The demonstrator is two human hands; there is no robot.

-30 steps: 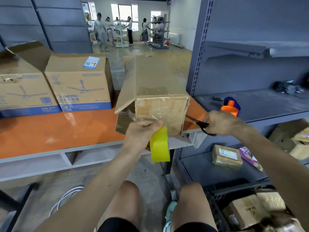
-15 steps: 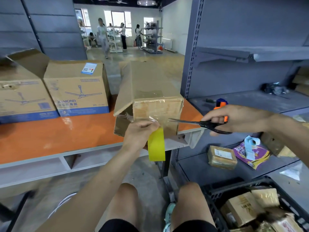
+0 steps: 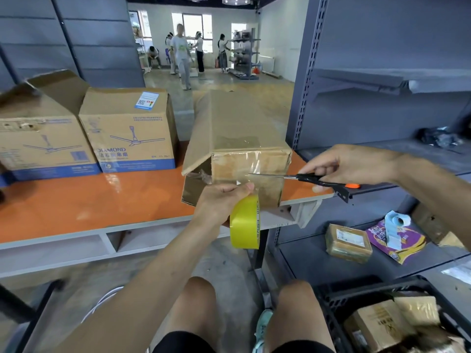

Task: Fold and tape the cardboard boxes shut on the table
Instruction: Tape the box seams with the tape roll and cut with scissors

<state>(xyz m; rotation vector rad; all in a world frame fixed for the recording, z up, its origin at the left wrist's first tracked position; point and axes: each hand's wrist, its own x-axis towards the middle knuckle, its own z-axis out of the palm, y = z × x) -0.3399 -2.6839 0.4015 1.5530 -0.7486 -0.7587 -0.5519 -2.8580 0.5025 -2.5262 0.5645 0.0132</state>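
Observation:
A plain brown cardboard box (image 3: pixel 237 133) lies on the orange table (image 3: pixel 102 200) at its right front corner, one side flap hanging open on the left. Clear tape runs over its near end face. My left hand (image 3: pixel 221 202) grips a yellow tape roll (image 3: pixel 244 222) just below the box's front, holding the clear strip taut. My right hand (image 3: pixel 349 166) holds black scissors (image 3: pixel 303 178) with an orange tip on the handle. Their blades point left and meet the stretched tape in front of the box.
Two printed fan boxes (image 3: pixel 127 133) (image 3: pixel 38 143) stand at the table's back left, one with a raised flap. Grey shelving (image 3: pixel 382 103) on the right holds a taped parcel (image 3: pixel 348 243) and a purple packet (image 3: pixel 397 240). A black crate (image 3: pixel 367 294) of parcels sits by my knee. Several people stand far behind.
My right hand has brought the scissors leftward from the table's right edge until the blades reach the tape strip. My left hand keeps the roll under the box's front.

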